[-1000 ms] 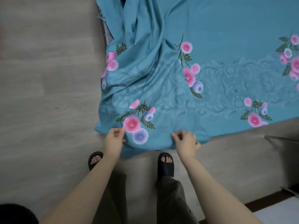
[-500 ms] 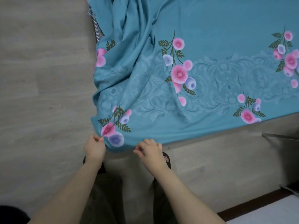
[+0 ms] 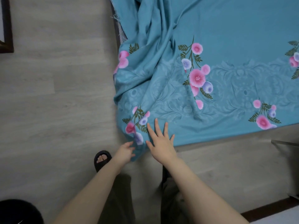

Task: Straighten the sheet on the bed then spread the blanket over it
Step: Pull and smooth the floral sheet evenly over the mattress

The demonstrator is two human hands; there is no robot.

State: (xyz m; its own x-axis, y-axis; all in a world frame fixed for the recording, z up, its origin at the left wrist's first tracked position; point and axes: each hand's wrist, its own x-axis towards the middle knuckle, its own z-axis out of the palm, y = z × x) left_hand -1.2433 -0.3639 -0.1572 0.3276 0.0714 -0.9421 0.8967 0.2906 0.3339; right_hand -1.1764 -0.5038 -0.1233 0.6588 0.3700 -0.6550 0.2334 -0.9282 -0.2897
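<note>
Teal sheet [image 3: 234,38], printed with pink and purple flowers, covers the bed and hangs over its near corner, with deep folds bunched along the left side. The right hand [image 3: 161,144] lies flat on it, fingers spread. The left hand [image 3: 124,151], fingers loosely bent and gripping nothing, touches the hanging corner above the grey wood floor [image 3: 56,97].

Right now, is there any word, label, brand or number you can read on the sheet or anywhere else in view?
None can be read.
The sheet shows only printed flowers and a scroll pattern, with no tag visible along its edge.
The slipper and the floor bear no lettering.
</note>
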